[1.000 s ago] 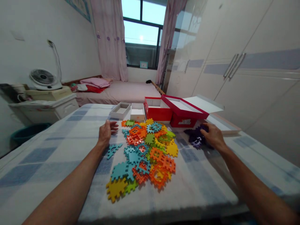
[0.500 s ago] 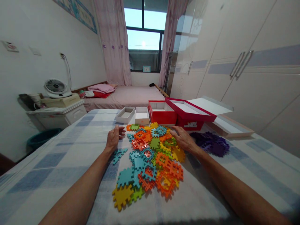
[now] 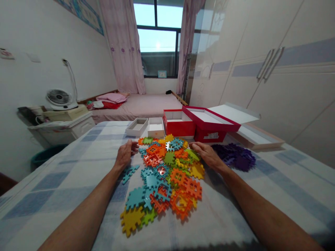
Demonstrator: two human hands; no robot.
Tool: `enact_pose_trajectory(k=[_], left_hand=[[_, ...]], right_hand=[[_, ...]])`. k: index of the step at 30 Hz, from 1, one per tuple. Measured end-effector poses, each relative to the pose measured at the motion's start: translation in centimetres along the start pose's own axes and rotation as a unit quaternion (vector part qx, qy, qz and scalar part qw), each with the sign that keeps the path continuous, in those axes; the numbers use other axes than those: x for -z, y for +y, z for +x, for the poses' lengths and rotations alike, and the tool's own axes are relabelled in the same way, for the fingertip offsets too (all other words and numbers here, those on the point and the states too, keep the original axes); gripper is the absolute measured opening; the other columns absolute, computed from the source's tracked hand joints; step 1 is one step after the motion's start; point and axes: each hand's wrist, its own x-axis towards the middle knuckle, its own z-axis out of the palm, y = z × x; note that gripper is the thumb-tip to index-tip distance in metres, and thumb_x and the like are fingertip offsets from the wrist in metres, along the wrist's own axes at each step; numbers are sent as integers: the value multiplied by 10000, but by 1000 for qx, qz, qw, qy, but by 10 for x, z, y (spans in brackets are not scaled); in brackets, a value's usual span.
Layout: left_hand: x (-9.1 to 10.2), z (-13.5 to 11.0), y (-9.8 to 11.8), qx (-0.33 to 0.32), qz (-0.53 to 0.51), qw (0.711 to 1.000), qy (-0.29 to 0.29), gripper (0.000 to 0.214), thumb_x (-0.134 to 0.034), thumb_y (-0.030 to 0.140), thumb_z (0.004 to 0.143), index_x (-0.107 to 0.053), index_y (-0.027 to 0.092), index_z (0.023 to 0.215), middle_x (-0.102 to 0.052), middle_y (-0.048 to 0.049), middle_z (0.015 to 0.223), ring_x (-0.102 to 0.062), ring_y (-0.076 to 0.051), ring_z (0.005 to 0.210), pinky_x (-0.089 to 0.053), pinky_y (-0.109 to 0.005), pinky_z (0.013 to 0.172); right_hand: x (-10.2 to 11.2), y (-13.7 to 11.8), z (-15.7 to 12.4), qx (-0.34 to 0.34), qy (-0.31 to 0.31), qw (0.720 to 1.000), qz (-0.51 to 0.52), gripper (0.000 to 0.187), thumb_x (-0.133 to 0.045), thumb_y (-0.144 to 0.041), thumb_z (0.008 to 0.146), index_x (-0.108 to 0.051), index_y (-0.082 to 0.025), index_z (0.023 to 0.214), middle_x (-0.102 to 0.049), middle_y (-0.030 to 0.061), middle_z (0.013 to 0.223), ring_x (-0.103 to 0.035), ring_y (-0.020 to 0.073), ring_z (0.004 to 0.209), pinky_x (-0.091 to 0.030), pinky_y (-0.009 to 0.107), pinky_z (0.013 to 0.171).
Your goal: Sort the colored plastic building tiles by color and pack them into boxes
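Left hand (image 3: pixel 125 153): my fingers apart beside multicoloured notched plastic tiles (image 3: pixel 151 181)
Right hand (image 3: pixel 206 154): at their edge; grip, I can't tell
Purple plastic pile (image 3: pixel 240 161): partly behind that hand

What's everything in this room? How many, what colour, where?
Tablecloth: one, white-blue, foreground
Mixed toothed plastic pieces: many, orange, blue, yellow, green, centre
Purple pieces: many, purple, right of centre
Small open boxes: two, whitish, behind mixed pieces
Red box: one, red, beside those
Crimson box: one, crimson, beside red box
Shallow box: one, pale, farthest right
Window: one, dark-framed, back
Curtains: two, pink, flanking window
Bed: one, pink, below window
Wall picture: one, bluish, left
Cabinet: one, whitish, left
Fan: one, white, above cabinet
Tub: one, teal, beside cabinet
Wardrobe: one, white-lilac, right
Left hand: one, bare, mixed pieces' left side
Right hand: one, bare, mixed pieces' right side
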Motion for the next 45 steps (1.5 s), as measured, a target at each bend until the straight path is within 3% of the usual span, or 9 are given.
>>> enact_pose_trajectory(k=[4,11,17,21,26,33,39,42,45], left_hand=[[1,0,0,10,7,1000,-5,781,-455,834,610,-670,120,841,-688,-95,741,-612,-179,633,-454,-288,570],[1,0,-1,14,1,1000,-12,753,-480,812,621,-678,118,838,-695,-98,748,-617,-176,636,-456,-280,567],[0,2,-4,4,3,1000,-8,728,-477,791,651,-680,115,831,-693,-90,724,-610,-167,608,-457,-280,564],[1,3,-7,1,1,1000,-15,744,-490,804,626,-682,113,824,-685,-83,711,-603,-161,605,-452,-274,563],[2,3,-10,-1,4,1000,-28,725,-503,788,639,-683,114,837,-687,-84,729,-604,-159,614,-457,-278,588],[2,5,-14,-3,1,1000,-31,696,-509,770,653,-681,119,828,-685,-81,723,-598,-161,609,-450,-278,585],[1,5,-11,2,1,1000,-26,709,-496,799,626,-682,132,782,-683,-79,692,-597,-166,590,-447,-280,562],[0,5,-12,-2,-4,1000,-28,707,-517,794,616,-684,127,782,-685,-81,691,-597,-168,587,-449,-282,560],[1,5,-13,-2,-5,999,-31,707,-523,786,621,-686,122,799,-686,-82,703,-597,-166,595,-445,-281,566]], right_hand=[[14,2,-1,20,24,993,-110,371,-434,-446,863,-677,-172,918,-695,55,903,-624,190,822,-436,290,753],[28,13,-5,13,-139,975,-171,538,-591,-524,742,-640,-182,1154,-666,90,1093,-619,249,937,-454,324,825],[31,9,-4,7,-84,983,-160,508,-563,-444,765,-623,-159,1182,-674,99,1055,-618,230,874,-461,323,790],[19,8,-2,23,-27,987,-159,557,-477,-445,832,-529,-126,1285,-623,138,1162,-590,250,997,-432,380,900],[-2,16,-3,76,-99,983,-134,583,-468,-411,838,-457,-129,1349,-490,147,1346,-462,253,1226,-329,401,1048],[2,17,-1,40,-73,989,-119,450,-438,-292,817,-569,-139,1220,-602,120,1178,-570,226,1076,-413,362,970],[1,20,0,49,-88,992,-73,483,-336,-357,895,-485,-169,1314,-545,107,1313,-514,228,1193,-373,398,1028],[2,21,1,19,-86,995,-49,519,-307,-404,909,-462,-143,1330,-520,122,1334,-498,228,1213,-352,405,1048],[3,19,1,8,-129,991,-41,609,-430,-516,864,-431,-176,1369,-451,113,1401,-444,242,1266,-314,419,1076]])
